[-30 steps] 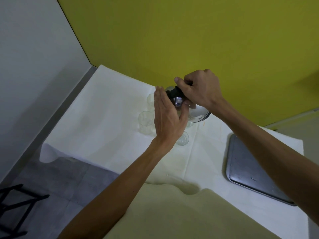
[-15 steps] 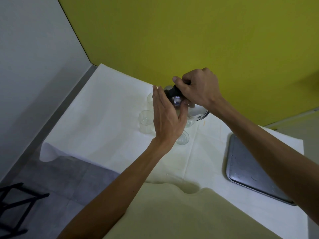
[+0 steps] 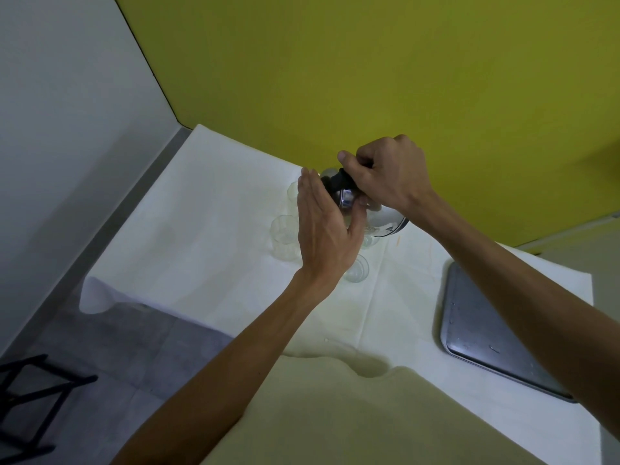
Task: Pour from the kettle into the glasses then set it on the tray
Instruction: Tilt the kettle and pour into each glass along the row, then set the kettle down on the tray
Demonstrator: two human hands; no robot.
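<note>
A shiny steel kettle (image 3: 382, 219) with a black handle hangs tilted to the left over a group of clear glasses. My right hand (image 3: 392, 177) is closed on its black handle. Flat, with fingers together, my left hand (image 3: 323, 229) rests against the kettle's left side and hides its spout. One glass (image 3: 284, 241) stands left of my left hand, another (image 3: 292, 190) behind it, and a third (image 3: 357, 270) near my left wrist. A further glass (image 3: 370, 240) shows under the kettle. The metal tray (image 3: 469, 327) lies at the right.
A white cloth (image 3: 201, 229) covers the table, which meets a yellow wall (image 3: 369, 78) at the back. A pale yellow cloth (image 3: 352, 414) lies at the near edge. A black frame (image 3: 30, 391) stands on the grey floor at the lower left.
Both hands and the kettle have shifted slightly up and to the left. The grip has not changed.
</note>
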